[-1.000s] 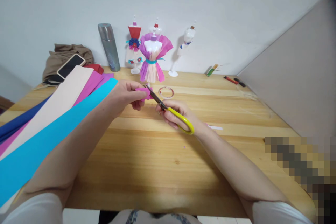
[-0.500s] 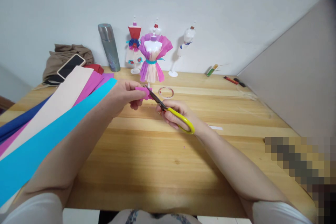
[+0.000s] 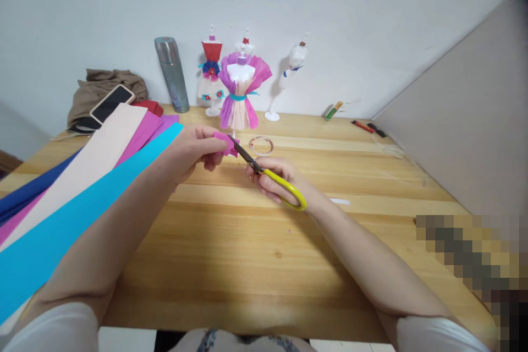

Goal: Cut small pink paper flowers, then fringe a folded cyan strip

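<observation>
Between its thumb and fingers my left hand (image 3: 200, 148) pinches a small piece of magenta paper (image 3: 225, 143). My right hand (image 3: 278, 176) is closed round the scissors (image 3: 284, 190), which have yellow handles and dark blades. The blades point up and left, and their tips lie at the paper's right part. Just behind the paper stands a small dress form (image 3: 240, 93) in a purple, cream and pink paper dress. A clear ring with red marks (image 3: 261, 146) lies on the table right of the blade tips.
Long paper strips, the nearest blue (image 3: 91, 198), run down the table's left side. Behind them are a phone (image 3: 112, 104), brown cloth (image 3: 111, 85) and a flask (image 3: 172, 74). More dress forms (image 3: 297, 60) stand by the wall. A green tube (image 3: 333, 111) and red item (image 3: 363, 126) lie right.
The magenta paper has shifted and turned slightly at the blades, and the blades look closer together. My left fingers have moved a little; my right hand is almost unchanged.
</observation>
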The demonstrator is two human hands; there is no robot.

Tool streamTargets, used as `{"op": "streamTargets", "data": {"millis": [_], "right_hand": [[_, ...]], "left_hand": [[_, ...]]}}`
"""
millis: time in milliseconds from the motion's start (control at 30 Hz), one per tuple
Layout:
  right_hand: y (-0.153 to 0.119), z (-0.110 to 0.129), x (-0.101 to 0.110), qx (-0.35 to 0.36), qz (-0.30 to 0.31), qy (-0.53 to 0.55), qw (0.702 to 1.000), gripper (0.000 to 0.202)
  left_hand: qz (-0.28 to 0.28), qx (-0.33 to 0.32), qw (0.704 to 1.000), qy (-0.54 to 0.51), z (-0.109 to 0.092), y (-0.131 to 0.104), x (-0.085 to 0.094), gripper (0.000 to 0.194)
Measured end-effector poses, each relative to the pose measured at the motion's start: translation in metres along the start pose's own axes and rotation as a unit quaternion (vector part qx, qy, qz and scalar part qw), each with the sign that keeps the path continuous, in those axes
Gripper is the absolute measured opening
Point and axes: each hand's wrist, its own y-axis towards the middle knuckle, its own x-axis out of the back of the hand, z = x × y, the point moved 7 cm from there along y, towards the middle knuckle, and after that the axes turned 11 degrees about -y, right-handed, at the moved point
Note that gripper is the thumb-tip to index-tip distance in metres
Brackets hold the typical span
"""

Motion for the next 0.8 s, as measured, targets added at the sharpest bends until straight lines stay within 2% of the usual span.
{"op": "streamTargets", "data": {"millis": [167,367,800], "right_hand": [[0.0000,-0.0008,-0.0002,-0.001,0.002,0.001,1.000,0.051],[-0.0007,-0.0021,0.0005,0.004,0.004,-0.002,1.000,0.056],[-0.0010,-0.0049,0.0009,0.021,0.017,-0.005,1.000,0.046]], "left_hand": [[-0.008,0.000,1.000,0.003,0.0030,0.0010,0.0043,0.018],[-0.005,-0.013,1.000,0.000,0.0035,0.0017,0.0071,0.017],[-0.011,-0.039,0.998,0.043,0.0008,0.0024,0.0067,0.017]]}}
